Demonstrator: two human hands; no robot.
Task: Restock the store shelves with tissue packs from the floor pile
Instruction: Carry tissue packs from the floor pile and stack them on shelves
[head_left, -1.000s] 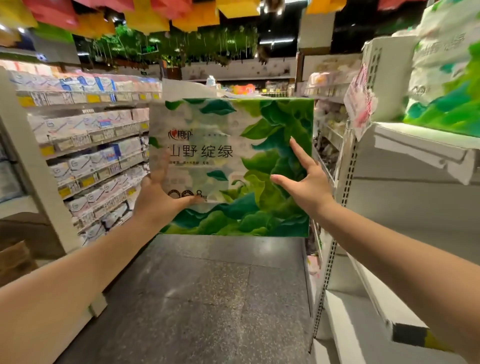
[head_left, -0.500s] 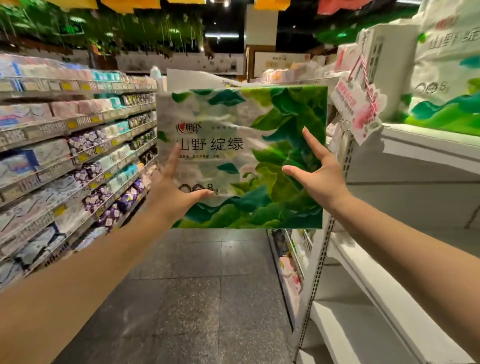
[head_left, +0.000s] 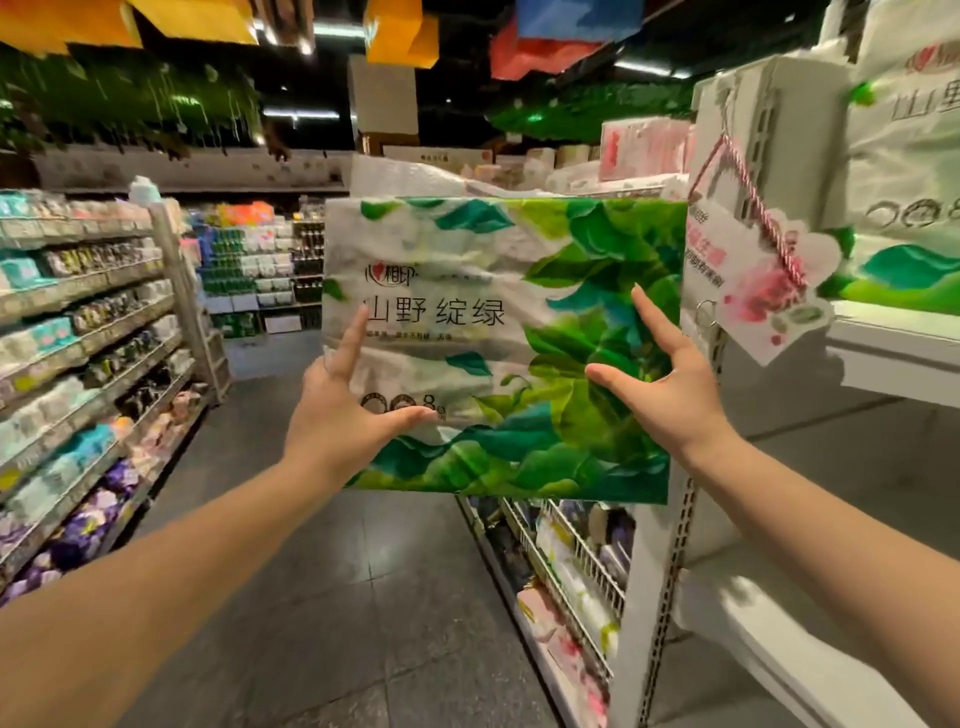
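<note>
A large white tissue pack (head_left: 498, 291) printed with green leaves hangs upright in the air at chest height. My left hand (head_left: 337, 415) grips its lower left part, with index finger and thumb spread on the near face. At its right side my right hand (head_left: 670, 395) grips it the same way. On both hands the other fingers are hidden by the pack. The pack's right edge is beside the white shelf unit (head_left: 893, 348) on the right. A matching pack (head_left: 914, 208) stands on that shelf.
A pink paper tag (head_left: 753, 291) hangs from the unit's perforated upright (head_left: 670, 571), close to the pack's right edge. A bare white lower shelf (head_left: 779, 639) lies below. Stocked shelves (head_left: 93, 332) line the left of the grey tiled aisle (head_left: 363, 597).
I have moved forward and to the right along the aisle. The pack, held the same way, now sits right beside the shelf upright and the hanging tag.
</note>
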